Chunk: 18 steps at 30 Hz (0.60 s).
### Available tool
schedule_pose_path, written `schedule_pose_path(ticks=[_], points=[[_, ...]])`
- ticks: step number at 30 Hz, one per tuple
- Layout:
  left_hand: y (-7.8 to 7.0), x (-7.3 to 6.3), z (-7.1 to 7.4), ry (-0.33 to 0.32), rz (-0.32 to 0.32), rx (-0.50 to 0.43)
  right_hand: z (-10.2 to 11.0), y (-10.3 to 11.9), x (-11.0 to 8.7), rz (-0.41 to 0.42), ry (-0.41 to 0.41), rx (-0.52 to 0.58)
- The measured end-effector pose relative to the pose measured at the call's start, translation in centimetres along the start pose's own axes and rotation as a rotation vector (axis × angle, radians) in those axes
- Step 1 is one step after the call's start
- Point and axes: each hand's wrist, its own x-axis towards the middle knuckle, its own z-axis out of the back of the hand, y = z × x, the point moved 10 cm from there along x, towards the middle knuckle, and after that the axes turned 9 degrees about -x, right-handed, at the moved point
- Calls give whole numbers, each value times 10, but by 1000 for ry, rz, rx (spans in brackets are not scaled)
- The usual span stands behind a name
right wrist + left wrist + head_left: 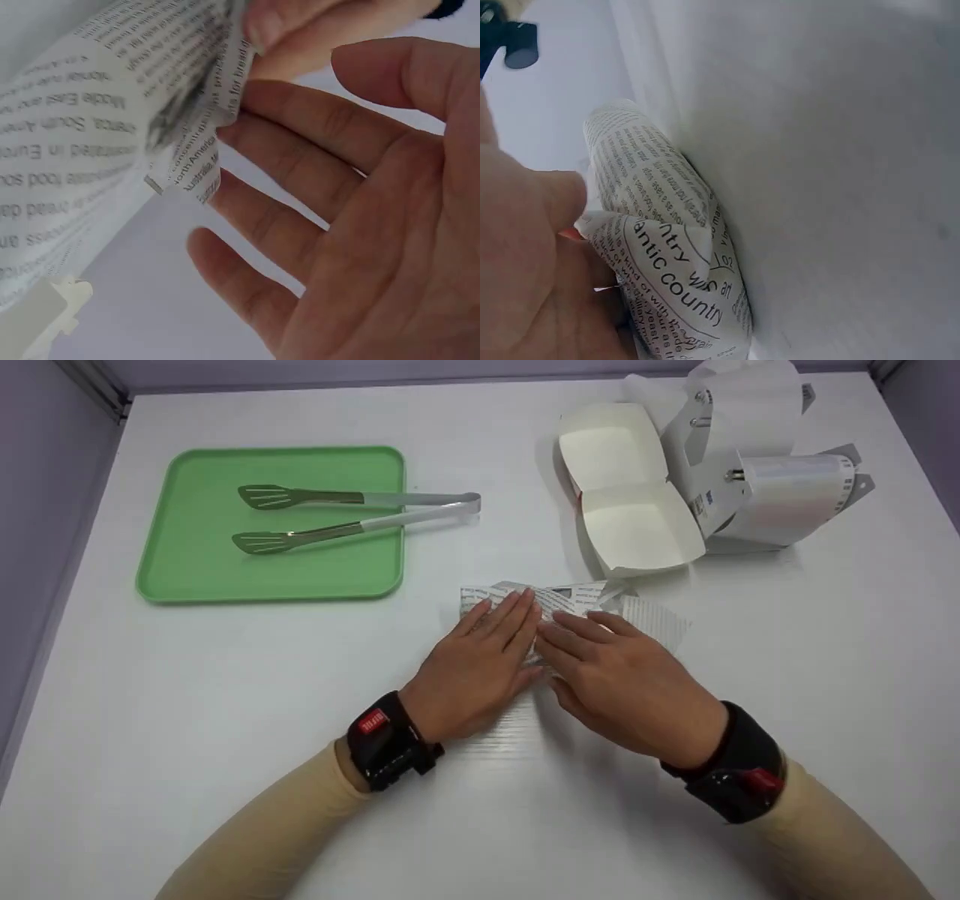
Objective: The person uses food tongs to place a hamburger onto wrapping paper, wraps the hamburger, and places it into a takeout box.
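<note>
A packet of newsprint-patterned wrapping paper (577, 596) lies on the white table in front of me, folded and bulging; what is inside is hidden. My left hand (472, 675) rests on its left part with fingers fairly straight and side by side. From the right, my right hand (630, 682) touches the paper near its middle, its fingers extended and slightly spread. The fingertips of both hands come close together there. In the left wrist view, the printed paper (660, 202) curves beside the palm. The right wrist view shows a folded paper edge (202, 150) against the fingertips.
Metal tongs (420, 500) lie partly on a green tray (195, 577) at the back left, handle end past its rim. An opened white paper box (641, 525) stands beyond the packet. Right of it is a holder with curved white sheets (787, 491).
</note>
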Motion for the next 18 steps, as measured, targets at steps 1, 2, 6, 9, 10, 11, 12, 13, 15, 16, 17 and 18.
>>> schedule_pose_path(ticks=[1,2,6,9,10,11,12,13,15,16,17,18], points=[[1,1,0,11,3,-24,-3,1,-2,-6,1,-25],[2,2,0,19,4,-53,-6,2,-3,-13,4,-46],[3,3,7,-12,-19,-91,-15,7,-6,-17,18,-106],[5,-1,16,-94,-28,-110,-21,13,-7,1,18,-131],[5,-2,19,-121,-29,-112,-23,15,-7,6,17,-132],[5,-5,21,-143,-30,-113,-25,16,-7,11,16,-133],[5,-6,22,-160,-32,-108,-26,17,-7,15,16,-130],[4,-8,23,-171,-39,-100,-27,18,-8,17,14,-126],[2,-9,22,-175,-58,-68,-28,17,-8,18,16,-113],[1,-9,21,-171,-65,-55,-28,16,-8,17,18,-105],[1,-8,20,-162,-71,-45,-28,15,-9,15,20,-96],[1,-7,19,-152,-73,-45,-28,14,-9,12,21,-82]])
